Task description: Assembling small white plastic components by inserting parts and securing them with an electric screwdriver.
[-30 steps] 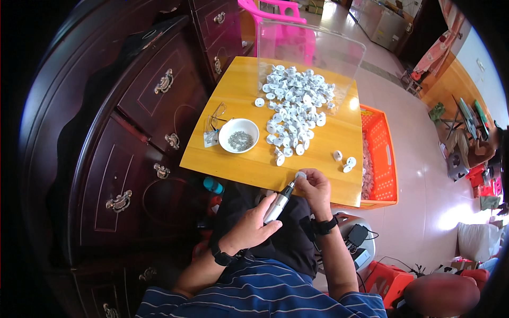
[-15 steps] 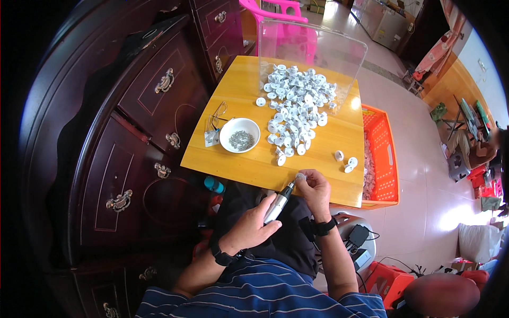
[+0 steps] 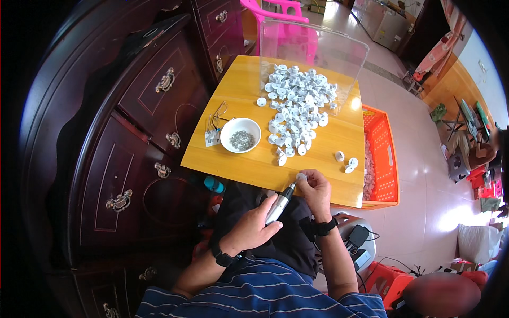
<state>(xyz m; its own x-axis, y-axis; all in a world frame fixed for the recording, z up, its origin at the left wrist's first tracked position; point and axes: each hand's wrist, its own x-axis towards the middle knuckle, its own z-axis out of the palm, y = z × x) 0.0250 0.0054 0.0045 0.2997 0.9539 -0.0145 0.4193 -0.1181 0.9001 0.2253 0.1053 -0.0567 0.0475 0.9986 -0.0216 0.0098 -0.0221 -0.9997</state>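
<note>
A silver electric screwdriver point(image 3: 279, 206) with a black nose is wrapped in the fingers of my left hand point(image 3: 248, 231). Its tip points up and right, meeting a small white plastic part point(image 3: 301, 177) at the table's near edge. My right hand point(image 3: 317, 194) pinches that part between thumb and fingers, which partly hide it. Farther back, a heap of similar white round parts point(image 3: 299, 87) spreads over the yellow wooden table point(image 3: 228, 169). A few more loose white parts point(image 3: 350, 165) lie to the right. Small metal pieces, apparently screws, fill the bottom of a white bowl point(image 3: 256, 129).
Eyeglasses point(image 3: 219, 112) and a small clear packet point(image 3: 212, 139) lie left of the bowl. A clear plastic bin point(image 3: 339, 50) stands behind the heap. Beside the table's right edge is an orange crate point(image 3: 391, 175) holding pinkish parts. Dark wooden drawers point(image 3: 143, 100) flank the left side.
</note>
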